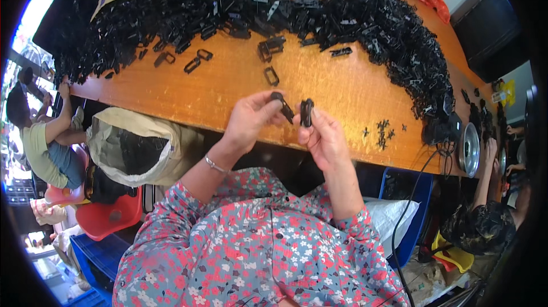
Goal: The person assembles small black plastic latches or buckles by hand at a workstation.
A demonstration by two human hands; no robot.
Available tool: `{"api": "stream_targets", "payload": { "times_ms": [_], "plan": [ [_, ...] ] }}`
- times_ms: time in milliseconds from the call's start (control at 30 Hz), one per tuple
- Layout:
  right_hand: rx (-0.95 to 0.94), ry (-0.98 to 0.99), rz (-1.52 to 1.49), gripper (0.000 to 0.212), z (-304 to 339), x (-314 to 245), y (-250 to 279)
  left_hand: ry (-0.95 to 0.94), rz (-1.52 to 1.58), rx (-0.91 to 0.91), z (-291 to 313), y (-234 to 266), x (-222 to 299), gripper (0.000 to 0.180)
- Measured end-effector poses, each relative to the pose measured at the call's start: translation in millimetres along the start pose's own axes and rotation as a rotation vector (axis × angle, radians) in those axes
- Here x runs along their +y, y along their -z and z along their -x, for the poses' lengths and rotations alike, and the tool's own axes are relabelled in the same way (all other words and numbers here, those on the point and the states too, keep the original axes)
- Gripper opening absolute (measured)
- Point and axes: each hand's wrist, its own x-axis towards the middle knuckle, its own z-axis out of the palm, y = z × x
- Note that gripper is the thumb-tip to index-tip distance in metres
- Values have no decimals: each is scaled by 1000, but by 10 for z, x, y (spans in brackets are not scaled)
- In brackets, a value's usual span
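Observation:
My left hand (pixel 251 117) pinches a slim black plastic part (pixel 282 104) between thumb and fingers, slanting down to the right. Just beside it, my right hand (pixel 325 138) grips another black plastic piece (pixel 306 113), which stands upright. A small gap separates the two parts. Both hands are raised at the near edge of the wooden table (pixel 228 79). Beyond them lie a rectangular black frame (pixel 271 76) and a small stack of similar frames (pixel 270 48). Small cross-shaped black pieces (pixel 382 134) are gathered to the right of my right hand.
A long heap of black parts (pixel 228 7) curves along the table's far side and right. An open cream sack (pixel 134 116) stands at left by a red chair (pixel 111 215). At right are a metal bowl (pixel 470 150) and a hanging cable (pixel 406 210). People sit at both sides.

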Motion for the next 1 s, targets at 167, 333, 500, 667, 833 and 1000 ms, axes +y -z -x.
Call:
{"api": "stream_targets", "payload": {
  "times_ms": [167, 333, 500, 667, 833, 1000],
  "plan": [
    [135, 222, 479, 28, -48, -101, -183, -82, -40, -41, 18, -31, 160, 36],
    [113, 398, 1034, 22, -38, -22, -249, -121, -122, -94, 74, -91, 195, 37],
    [137, 368, 967, 20, -4, -22, -292, -121, -107, -133, 132, -150, 245, 40],
    [147, 682, 1355, 31, 35, 15, -382, -332, -188, -60, 270, -282, 134, 46],
    [145, 648, 1112, 37, 9, 262, -256, -288, -368, -122, 420, -464, 234, 40],
    [49, 642, 1205, 46, 37, 147, -348, -269, -240, -105, 339, -393, 230, 37]
  ]
}}
